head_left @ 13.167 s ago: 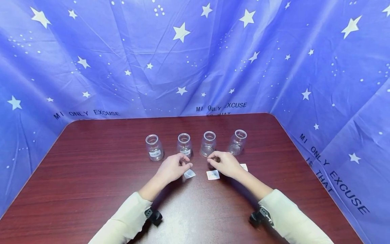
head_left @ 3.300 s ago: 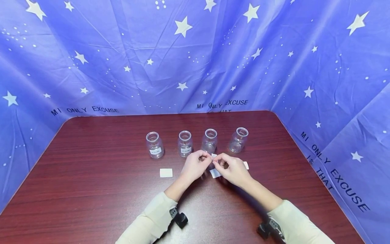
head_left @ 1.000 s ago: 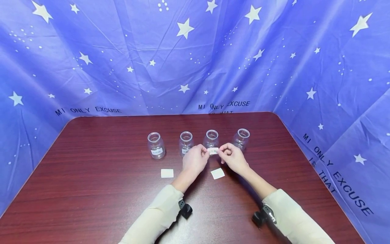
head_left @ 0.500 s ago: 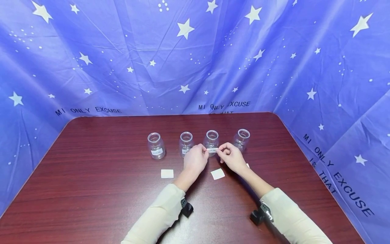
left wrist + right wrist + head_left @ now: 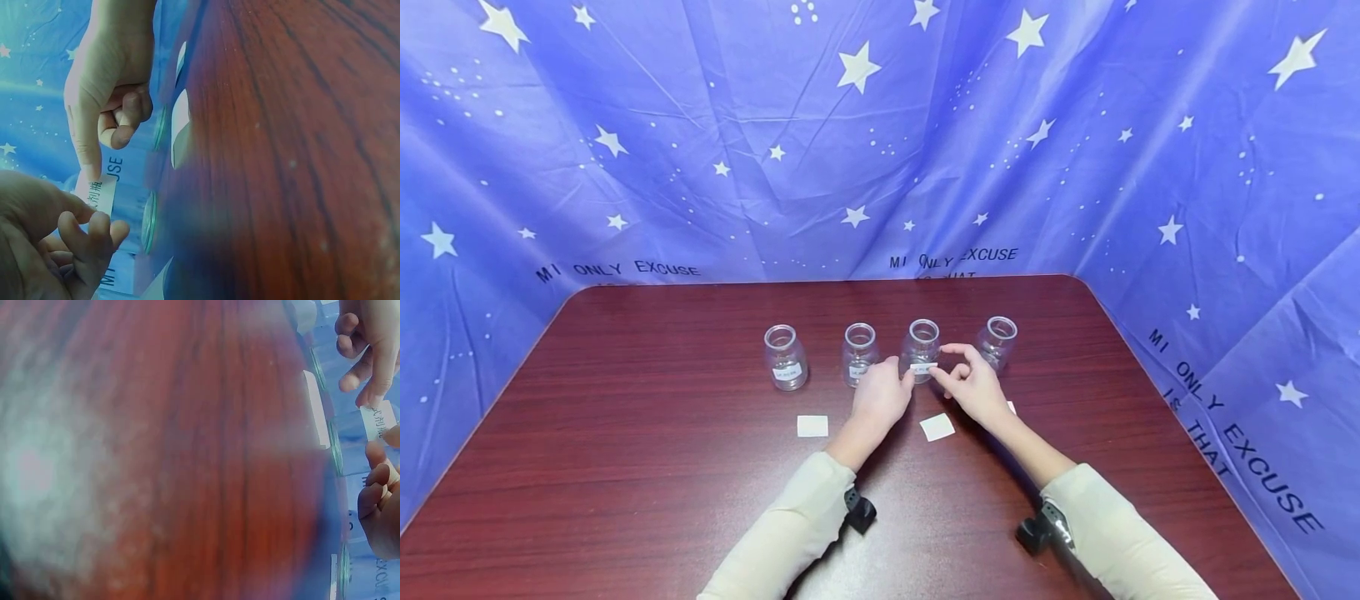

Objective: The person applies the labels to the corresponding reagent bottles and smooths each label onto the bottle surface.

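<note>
A white label (image 5: 922, 368) with dark lettering lies against the front of the third clear glass jar (image 5: 923, 337) from the left. My left hand (image 5: 880, 396) touches the label's left end with its thumb; where its index finger rests is partly hidden. My right hand (image 5: 979, 387) presses the right end with its thumb, its index finger stretched out beside the jar. In the left wrist view both thumbs meet the label (image 5: 106, 197), the other fingers loosely bent. The right wrist view has the label (image 5: 377, 422) between the two hands.
Two labelled jars stand to the left, the outer one (image 5: 784, 354) and one (image 5: 859, 342) partly behind my left hand. Another jar (image 5: 1000, 333) is behind my right hand. White paper pieces lie in front, one left (image 5: 812, 426), one right (image 5: 937, 427), one (image 5: 1011, 407) by my right wrist.
Since 3.3 seconds ago, the label has gone from between my hands above the table onto the third jar. In the last half second my right index finger has straightened away from it.
</note>
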Demonstrator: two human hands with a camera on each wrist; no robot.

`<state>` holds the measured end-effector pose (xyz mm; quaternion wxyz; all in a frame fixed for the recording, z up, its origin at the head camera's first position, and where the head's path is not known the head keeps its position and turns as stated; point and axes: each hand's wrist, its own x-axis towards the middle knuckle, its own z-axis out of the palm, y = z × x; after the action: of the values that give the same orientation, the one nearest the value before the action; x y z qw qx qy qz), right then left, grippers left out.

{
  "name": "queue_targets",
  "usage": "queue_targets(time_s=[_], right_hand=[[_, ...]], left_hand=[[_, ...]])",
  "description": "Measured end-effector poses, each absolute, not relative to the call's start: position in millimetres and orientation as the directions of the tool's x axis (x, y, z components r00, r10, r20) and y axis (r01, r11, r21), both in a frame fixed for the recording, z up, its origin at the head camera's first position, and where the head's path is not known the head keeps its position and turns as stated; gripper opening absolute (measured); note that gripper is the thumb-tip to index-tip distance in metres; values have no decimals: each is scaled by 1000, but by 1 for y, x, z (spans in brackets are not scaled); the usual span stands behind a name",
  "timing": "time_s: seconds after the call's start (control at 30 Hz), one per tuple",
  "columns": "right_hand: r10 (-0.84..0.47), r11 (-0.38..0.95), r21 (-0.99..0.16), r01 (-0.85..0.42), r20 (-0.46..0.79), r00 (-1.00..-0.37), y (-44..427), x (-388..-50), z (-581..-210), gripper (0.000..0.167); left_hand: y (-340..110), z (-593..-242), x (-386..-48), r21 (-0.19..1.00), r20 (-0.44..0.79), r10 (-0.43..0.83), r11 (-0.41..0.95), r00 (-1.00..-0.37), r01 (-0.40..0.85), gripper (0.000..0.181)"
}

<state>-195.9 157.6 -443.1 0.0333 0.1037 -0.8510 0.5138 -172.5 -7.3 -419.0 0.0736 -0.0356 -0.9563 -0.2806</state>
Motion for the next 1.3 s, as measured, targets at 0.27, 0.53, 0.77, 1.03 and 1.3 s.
queue_targets(time_s=[0.27,0.53,0.77,1.03,1.3], right_hand=[[-154,481,-847,-227,173,-973,156,-198,-443,48],[-167,485,-837,-252,194,-967,160,-198,-440,41],[-204,442,-860,-254,180,-962,158,-189,-424,41],[-184,506,-837,-210,133,-974,160,-200,-445,48],[-195,499,-837,-223,142,-970,164,-201,-443,40]], left_hand=[[-6,-420,-177,570,116,43,815,-992,102,42],[-7,-421,-176,573,157,26,812,-987,113,36],[-7,-421,-175,553,107,29,829,-994,84,38],[-4,-423,-178,557,71,27,828,-997,62,37],[-5,-422,-176,544,85,26,836,-996,69,37]])
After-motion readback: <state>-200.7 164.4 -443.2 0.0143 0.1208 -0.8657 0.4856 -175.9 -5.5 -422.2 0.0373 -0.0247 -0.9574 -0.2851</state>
